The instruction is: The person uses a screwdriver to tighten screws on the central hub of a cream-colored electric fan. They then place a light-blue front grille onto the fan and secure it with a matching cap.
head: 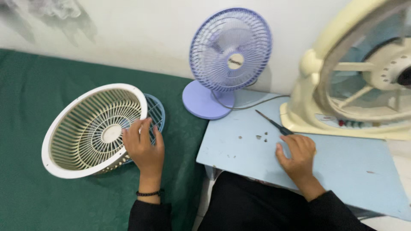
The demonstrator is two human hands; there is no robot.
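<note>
My left hand (pixel 143 145) grips the right rim of a cream round fan grille (pixel 85 132) that rests tilted on the green cloth (pixel 25 107). A blue grille (pixel 156 111) lies partly under it. My right hand (pixel 297 154) rests on the pale blue table (pixel 355 167) with its fingers curled around the dark handle of a screwdriver (pixel 269 122), whose shaft points up and left. Several small screws (pixel 260 137) lie on the table just left of that hand.
A small purple desk fan (pixel 229 51) stands upright by the white wall, its base (pixel 203 100) on the green cloth and its cord trailing right. A large cream fan body (pixel 364 72) without its front grille stands at the table's far right.
</note>
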